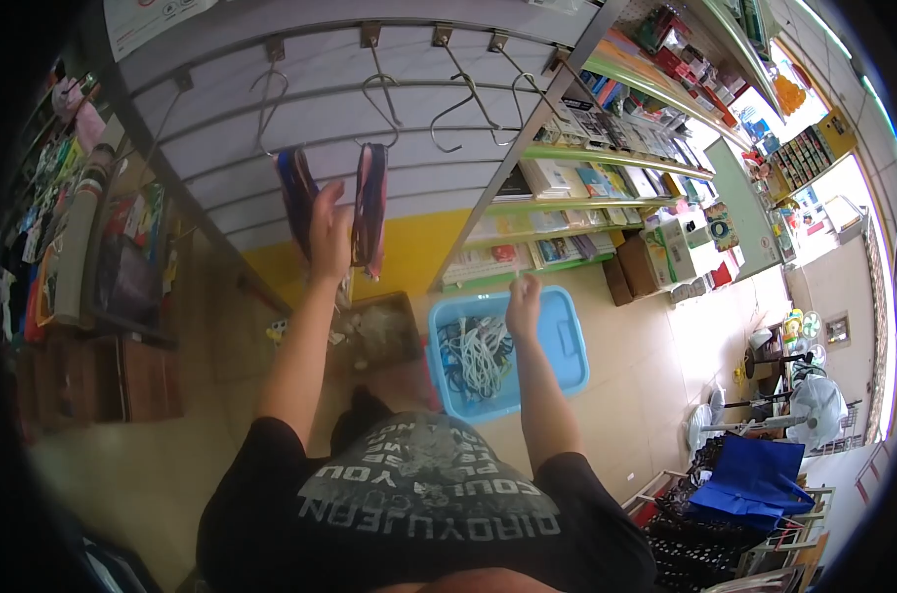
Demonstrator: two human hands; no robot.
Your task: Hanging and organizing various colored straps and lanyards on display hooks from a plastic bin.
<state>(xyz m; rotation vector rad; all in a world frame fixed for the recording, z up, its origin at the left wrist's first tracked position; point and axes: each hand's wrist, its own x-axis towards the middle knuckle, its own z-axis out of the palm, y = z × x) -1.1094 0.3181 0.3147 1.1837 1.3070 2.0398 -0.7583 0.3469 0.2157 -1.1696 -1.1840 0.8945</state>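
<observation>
My left hand (330,236) is raised at the slatted wall panel, between two hanging bundles of dark, flat straps. Its fingers are partly hidden near the left bundle (296,194), so whether they grip it is unclear. The right bundle (370,204), dark with pinkish edges, hangs just beside the hand. Both hang below metal S-shaped hooks (380,100) on the panel. Over a light-blue plastic tub (563,378), my right hand (523,307) has its fingers drawn together. Something small and pale may be at their tips. White and dark cords (482,363) lie coiled in the tub.
A brown cardboard box (378,333) with clear plastic inside stands left of the tub. Shelves of stationery (567,200) rise to the right of the panel. A wrapped standing fan (815,411) and a blue cloth (752,474) are at far right. Goods crowd a rack (85,244) at left.
</observation>
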